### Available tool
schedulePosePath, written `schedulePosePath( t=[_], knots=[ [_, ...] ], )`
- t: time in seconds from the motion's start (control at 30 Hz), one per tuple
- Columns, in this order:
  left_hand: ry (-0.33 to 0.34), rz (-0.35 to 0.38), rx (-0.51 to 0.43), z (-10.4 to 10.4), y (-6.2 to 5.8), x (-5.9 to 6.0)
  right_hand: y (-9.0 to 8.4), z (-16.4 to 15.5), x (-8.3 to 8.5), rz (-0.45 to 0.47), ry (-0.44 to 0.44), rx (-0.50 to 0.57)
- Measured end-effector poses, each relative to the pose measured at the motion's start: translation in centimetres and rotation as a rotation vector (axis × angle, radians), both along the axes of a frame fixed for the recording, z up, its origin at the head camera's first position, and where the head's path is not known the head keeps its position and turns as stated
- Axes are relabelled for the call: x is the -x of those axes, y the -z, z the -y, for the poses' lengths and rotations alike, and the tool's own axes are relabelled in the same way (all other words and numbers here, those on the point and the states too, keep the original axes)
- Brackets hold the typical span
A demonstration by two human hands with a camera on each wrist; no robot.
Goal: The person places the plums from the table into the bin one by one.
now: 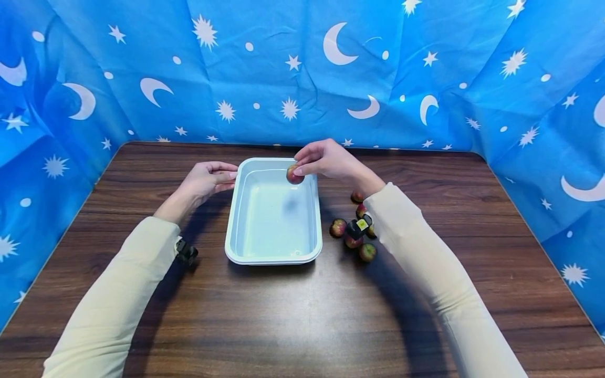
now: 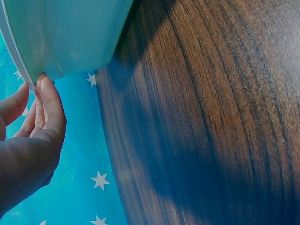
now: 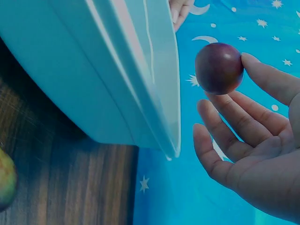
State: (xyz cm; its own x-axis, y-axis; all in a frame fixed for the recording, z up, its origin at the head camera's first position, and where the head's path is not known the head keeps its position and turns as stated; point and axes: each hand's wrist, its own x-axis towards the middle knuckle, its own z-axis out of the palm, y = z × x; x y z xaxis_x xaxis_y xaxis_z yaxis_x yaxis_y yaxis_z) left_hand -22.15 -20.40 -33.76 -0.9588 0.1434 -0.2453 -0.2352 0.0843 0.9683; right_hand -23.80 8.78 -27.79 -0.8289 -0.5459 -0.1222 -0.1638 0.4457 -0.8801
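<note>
Step in hand: small reddish fruit (image 1: 294,174) pinched in right hand (image 1: 326,159) above pale tray (image 1: 273,258). Left hand (image 1: 208,179), fingers straight, touches rim. Release judged required next.

I see a dark wooden table (image 1: 302,315) with lengthwise grain spread out in front of me. A blue cloth backdrop (image 1: 293,73), creased and printed with white moons and stars, hangs behind it and wraps round both sides. In my left wrist view the table (image 2: 211,122) meets that same blue cloth (image 2: 93,187) at its far edge
</note>
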Motion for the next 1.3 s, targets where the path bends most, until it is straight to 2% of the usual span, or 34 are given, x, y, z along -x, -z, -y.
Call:
schedulePosePath(
  t=[0.27,0.5,0.97,1.3],
  knots=[
    [-0.004,-0.003,0.010,0.0,0.1,0.1,0.4,0.2,-0.2,-0.037,0.011,-0.021],
    [-0.005,-0.012,0.041,-0.2,0.1,0.0,0.3,-0.6,-0.5,-0.021,0.039,-0.002],
    [-0.004,-0.019,0.050,-0.3,-0.1,-0.2,0.0,-3.2,-0.5,-0.001,0.083,0.070],
    [0.005,-0.031,0.064,-0.2,0.0,-0.2,-0.7,-6.0,-0.9,-0.035,0.119,0.036]
  ],
)
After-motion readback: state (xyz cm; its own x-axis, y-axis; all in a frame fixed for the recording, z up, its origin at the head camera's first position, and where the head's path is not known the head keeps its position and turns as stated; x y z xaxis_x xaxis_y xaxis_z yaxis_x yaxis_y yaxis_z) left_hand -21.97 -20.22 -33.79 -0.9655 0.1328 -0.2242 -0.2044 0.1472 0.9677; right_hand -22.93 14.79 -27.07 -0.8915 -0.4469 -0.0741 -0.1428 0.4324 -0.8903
